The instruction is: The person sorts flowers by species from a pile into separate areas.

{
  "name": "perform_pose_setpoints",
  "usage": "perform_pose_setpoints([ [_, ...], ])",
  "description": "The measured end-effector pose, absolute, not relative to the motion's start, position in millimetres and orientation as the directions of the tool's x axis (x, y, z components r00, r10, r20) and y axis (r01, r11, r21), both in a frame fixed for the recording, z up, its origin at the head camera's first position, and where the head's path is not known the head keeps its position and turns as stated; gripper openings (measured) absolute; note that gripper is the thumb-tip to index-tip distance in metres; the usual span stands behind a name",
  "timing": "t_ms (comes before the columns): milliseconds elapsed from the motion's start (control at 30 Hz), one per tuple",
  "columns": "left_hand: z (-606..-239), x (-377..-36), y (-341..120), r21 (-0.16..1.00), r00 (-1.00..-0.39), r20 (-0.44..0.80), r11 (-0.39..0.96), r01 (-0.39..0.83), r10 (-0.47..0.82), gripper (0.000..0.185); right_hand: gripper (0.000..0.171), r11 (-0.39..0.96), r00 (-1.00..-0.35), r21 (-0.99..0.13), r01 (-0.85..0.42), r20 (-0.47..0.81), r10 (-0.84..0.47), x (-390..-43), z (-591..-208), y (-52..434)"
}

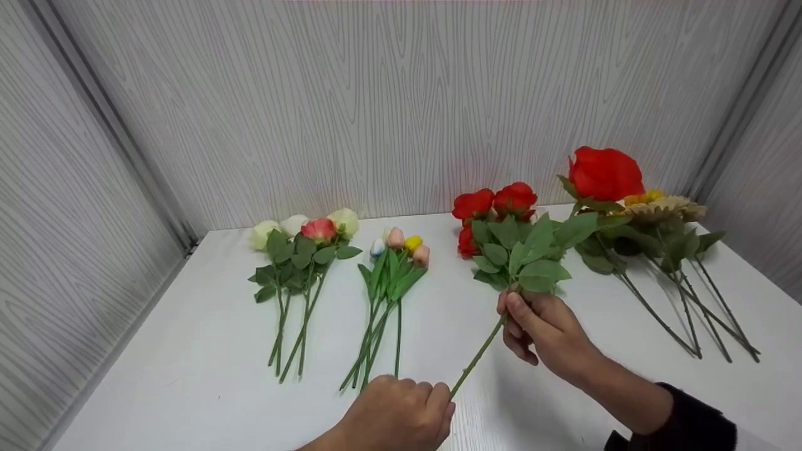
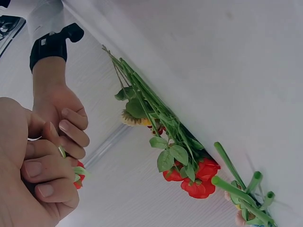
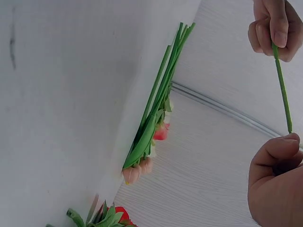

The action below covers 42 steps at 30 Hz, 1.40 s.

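Observation:
My left hand (image 1: 404, 413) grips the lower end of the green stem (image 1: 479, 357) of a long-stemmed red rose (image 1: 604, 175), its fingers curled round it. Higher up, just below the leaves (image 1: 545, 272), my right hand (image 1: 551, 332) pinches the same stem between thumb and fingers. The rose slants up to the right, its large bloom in front of the back wall. In the right wrist view a bare stretch of stem (image 3: 284, 94) runs between both hands. Behind the held leaves lie smaller red roses (image 1: 515, 199), their stems hidden in the head view.
On the white table (image 1: 207, 369), white and pink-red roses (image 1: 318, 230) lie at the left. Several tulips (image 1: 396, 275) in pink, yellow and blue-white lie at the middle. Beige and yellow flowers (image 1: 661, 210) lie at the right. Panelled walls (image 1: 376, 106) enclose the back and sides.

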<state>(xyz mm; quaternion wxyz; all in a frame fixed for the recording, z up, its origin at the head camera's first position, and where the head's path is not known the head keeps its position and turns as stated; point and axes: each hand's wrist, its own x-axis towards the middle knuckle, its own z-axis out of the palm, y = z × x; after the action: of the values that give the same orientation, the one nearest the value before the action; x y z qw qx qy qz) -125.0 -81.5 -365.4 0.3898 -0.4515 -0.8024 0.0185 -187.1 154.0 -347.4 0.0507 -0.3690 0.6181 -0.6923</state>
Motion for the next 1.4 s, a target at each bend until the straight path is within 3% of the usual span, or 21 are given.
perform_pose_setpoints([
  [300,-364.1,-122.4,-81.6,-0.325,-0.277,0.541,0.501,0.802,0.794,0.039,0.022,-0.158,-0.765,-0.919,-0.361,0.388,-0.514,-186.8,-345.8,155.7],
  [600,-364.2,-124.0,-82.0,-0.338,-0.277,0.551,0.514,0.788,0.787,0.040,0.015,-0.053,-0.614,-0.962,-0.268,0.213,-0.760,-167.8,-352.7,143.2],
  [767,-362.0,-123.4,-81.9,-0.323,-0.305,0.499,0.501,0.803,0.811,0.036,0.016,-0.024,-0.558,-0.965,-0.259,0.170,-0.812,-159.3,-354.8,139.7],
  [967,-356.9,-127.9,-88.5,-0.296,-0.364,0.479,0.537,0.790,0.799,0.036,0.020,0.116,-0.644,-0.935,-0.336,0.138,-0.753,-164.8,-351.5,142.9],
  [1133,-352.2,-139.9,-100.1,-0.262,-0.465,0.457,0.615,0.744,0.758,0.029,0.027,0.276,-0.741,-0.898,-0.343,0.077,-0.668,-179.7,-351.1,150.3],
  [1300,-351.5,-162.0,-121.0,-0.275,-0.562,0.469,0.717,0.641,0.682,0.028,0.027,0.327,-0.798,-0.897,-0.297,0.044,-0.601,-201.5,-357.1,162.3],
  [1400,-350.0,-178.1,-139.1,-0.265,-0.650,0.453,0.789,0.555,0.610,0.026,0.026,0.383,-0.847,-0.889,-0.251,0.010,-0.531,-215.0,-358.4,172.0],
])
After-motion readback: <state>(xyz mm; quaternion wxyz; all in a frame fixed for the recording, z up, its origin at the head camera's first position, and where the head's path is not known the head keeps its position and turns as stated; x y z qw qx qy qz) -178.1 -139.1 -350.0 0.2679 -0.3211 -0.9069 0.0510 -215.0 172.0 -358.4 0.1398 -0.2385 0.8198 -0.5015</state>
